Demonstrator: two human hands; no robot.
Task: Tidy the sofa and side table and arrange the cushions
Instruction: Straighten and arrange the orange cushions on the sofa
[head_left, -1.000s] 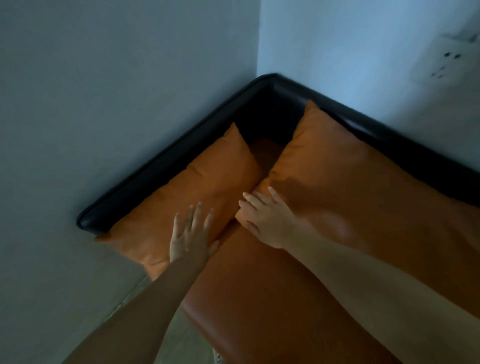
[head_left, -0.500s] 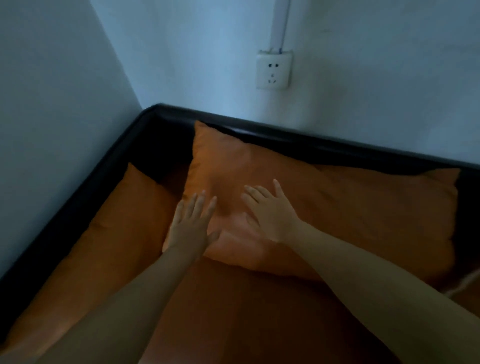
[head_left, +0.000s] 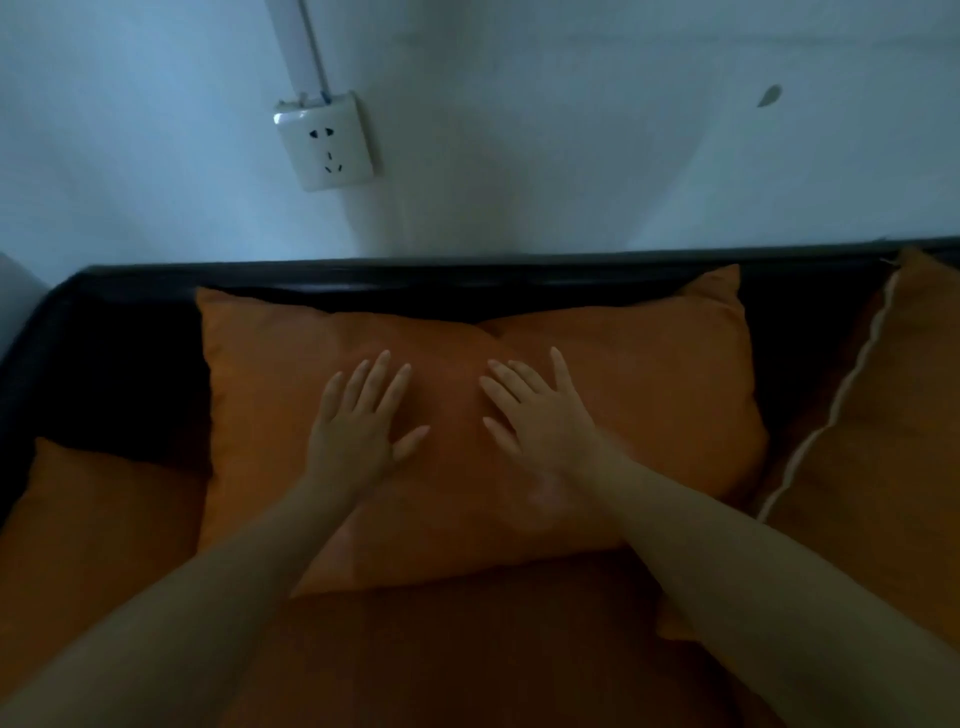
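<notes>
A large orange cushion (head_left: 649, 395) leans against the black sofa back (head_left: 467, 283) in the middle of the view. My left hand (head_left: 358, 423) lies flat on its left half with straight, spread fingers. My right hand (head_left: 540, 415) lies flat on its middle, fingers also straight. A second orange cushion (head_left: 93, 530) sits at the left against the dark armrest. A third orange cushion (head_left: 883, 426) with a pale piped edge stands at the right. The orange seat (head_left: 467, 660) fills the foreground under my forearms.
A white wall socket (head_left: 326, 143) with a cable duct above it hangs on the pale wall behind the sofa. The black sofa frame turns a corner at the far left (head_left: 47, 322). The room is dim.
The view has swung right from the sofa corner to face the back wall. Both hands have slid from the cushion's left edge to its middle and now lie flat on it.
</notes>
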